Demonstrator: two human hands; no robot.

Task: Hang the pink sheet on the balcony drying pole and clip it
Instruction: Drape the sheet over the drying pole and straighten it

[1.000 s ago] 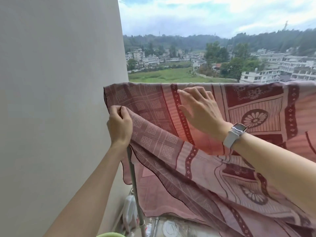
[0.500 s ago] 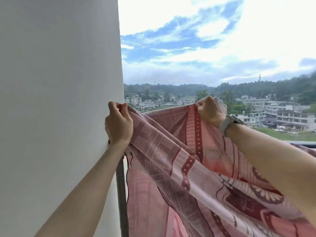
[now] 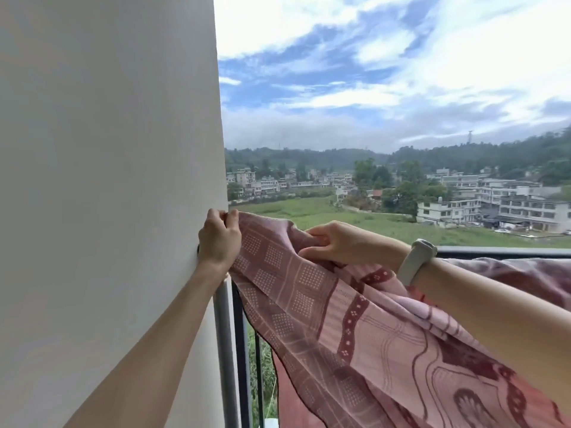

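White wall (image 3: pixel 108 149): plain painted surface filling the left third of the frame, top to bottom.
Sky and town: clouded blue sky across the upper right; wooded hills, pale buildings (image 3: pixel 494 205) and a green field sit in the middle right.
Pink sheet (image 3: pixel 355 319): patterned in dotted squares and dark red bands, it runs from the wall edge at centre left down to the lower right corner, bunched between the 2 hands and draped over the rail at the right edge.
Railing (image 3: pixel 500 252): dark top rail at middle right, with dark vertical bars at lower centre beside a grey upright pole (image 3: pixel 225 350) that stands against the wall edge.
Right hand (image 3: pixel 343 242): centre of the frame, thumb and fingers pinching a fold of the sheet; a pale wristband (image 3: pixel 415 262) circles the wrist.
Left hand (image 3: pixel 220 239): at the wall edge, centre left, fingers curled tight round the sheet's top corner, knuckles toward the camera.
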